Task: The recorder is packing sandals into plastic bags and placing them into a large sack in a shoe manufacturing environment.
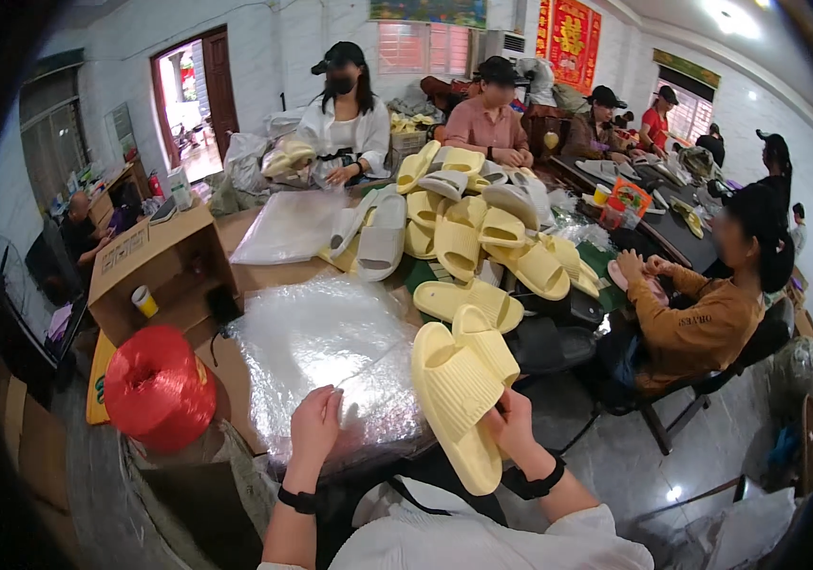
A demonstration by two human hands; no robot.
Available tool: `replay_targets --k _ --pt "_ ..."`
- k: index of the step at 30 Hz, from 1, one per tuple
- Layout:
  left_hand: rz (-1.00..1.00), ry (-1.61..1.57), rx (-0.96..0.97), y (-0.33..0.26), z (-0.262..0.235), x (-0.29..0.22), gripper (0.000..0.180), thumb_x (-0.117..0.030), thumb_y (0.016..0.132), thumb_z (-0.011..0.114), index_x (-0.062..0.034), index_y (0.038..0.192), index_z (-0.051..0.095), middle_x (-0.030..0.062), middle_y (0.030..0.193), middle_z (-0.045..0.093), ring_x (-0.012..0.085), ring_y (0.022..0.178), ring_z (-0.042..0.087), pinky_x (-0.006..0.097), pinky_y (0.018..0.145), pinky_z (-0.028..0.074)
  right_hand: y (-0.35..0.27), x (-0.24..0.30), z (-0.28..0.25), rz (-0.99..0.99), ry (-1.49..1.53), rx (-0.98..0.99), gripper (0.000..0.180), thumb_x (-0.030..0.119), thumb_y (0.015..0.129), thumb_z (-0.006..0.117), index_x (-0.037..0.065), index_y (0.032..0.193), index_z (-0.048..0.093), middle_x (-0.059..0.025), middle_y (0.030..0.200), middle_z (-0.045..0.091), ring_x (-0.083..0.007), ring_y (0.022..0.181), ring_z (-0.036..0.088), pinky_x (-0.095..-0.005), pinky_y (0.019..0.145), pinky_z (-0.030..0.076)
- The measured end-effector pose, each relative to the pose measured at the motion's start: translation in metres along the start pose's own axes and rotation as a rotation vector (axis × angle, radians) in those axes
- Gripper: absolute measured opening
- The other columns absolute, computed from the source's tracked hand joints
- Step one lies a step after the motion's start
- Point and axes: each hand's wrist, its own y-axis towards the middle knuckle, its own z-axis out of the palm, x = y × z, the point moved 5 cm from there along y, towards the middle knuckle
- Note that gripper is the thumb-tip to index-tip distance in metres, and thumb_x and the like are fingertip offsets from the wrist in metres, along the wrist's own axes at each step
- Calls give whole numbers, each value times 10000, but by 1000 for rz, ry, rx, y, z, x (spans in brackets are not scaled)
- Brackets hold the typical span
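My right hand [511, 423] is closed round a pair of pale yellow slide slippers [463, 389], gripping them near the heel end. One slipper lies partly behind the other, and both have ribbed straps. To the left, my left hand [317, 423] has its fingertips pinched together at the edge of a clear plastic bag [345, 385]. That bag lies on a shiny stack of clear plastic bags [297, 328] on the table in front of me. Beyond my right hand rises a heap of yellow and grey slippers [459, 233].
A red twine roll [160, 388] sits left, below an open cardboard box [164, 261] holding a yellow-white cup [144, 302]. Black slippers [549, 342] lie right of the heap. Co-workers sit across the table; one in an orange-brown sleeve [701, 318] sits at right. More bags [288, 228] lie farther back.
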Motion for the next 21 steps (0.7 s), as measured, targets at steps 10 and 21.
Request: replay_targets --k 10,21 --pt "23 163 205 -11 18 -2 441 -106 714 730 -34 1142 648 188 1095 646 374 996 618 435 873 509 12 -4 -22 22 175 -210 285 123 987 561 -31 1221 618 -31 1047 682 -103 929 607 -275 798 502" --pt "62 197 253 0 31 -10 419 -145 702 734 -38 1099 652 181 1162 628 387 1090 581 441 944 474 107 -36 -102 -91 722 -515 210 154 1025 509 6 1066 652 1 817 645 -91 671 604 -238 574 480"
